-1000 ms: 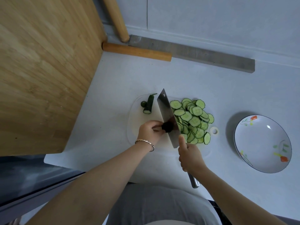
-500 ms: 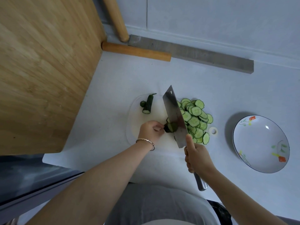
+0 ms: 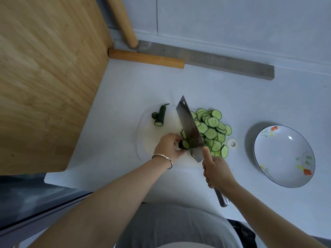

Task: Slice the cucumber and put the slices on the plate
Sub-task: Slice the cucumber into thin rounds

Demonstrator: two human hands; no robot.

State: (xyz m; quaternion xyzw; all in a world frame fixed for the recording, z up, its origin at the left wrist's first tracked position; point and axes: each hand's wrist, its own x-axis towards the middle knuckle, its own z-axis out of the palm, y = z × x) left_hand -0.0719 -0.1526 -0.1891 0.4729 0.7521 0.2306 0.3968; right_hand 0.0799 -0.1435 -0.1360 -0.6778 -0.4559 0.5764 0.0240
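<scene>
Left hand (image 3: 169,146) is pinching the last stub of the cucumber (image 3: 186,144) on the white cutting board (image 3: 148,138), fingers curled tight around the stub near the board's front edge. Right hand (image 3: 217,171) is wrapping closed around the cleaver (image 3: 189,127) handle with the thumb lying up along the blade; the blade is sitting right against the cut face of the stub, and a slice or two is clinging to it. The pile of slices (image 3: 212,129) is spreading over the right side of the board, spilling toward its right edge. The trimmed stem end (image 3: 160,116) is lying at the board's far left corner. The flowered plate (image 3: 283,155) is sitting on the counter (image 3: 125,90) well to the right of the board, and it's holding nothing yet, just the painted flowers.
</scene>
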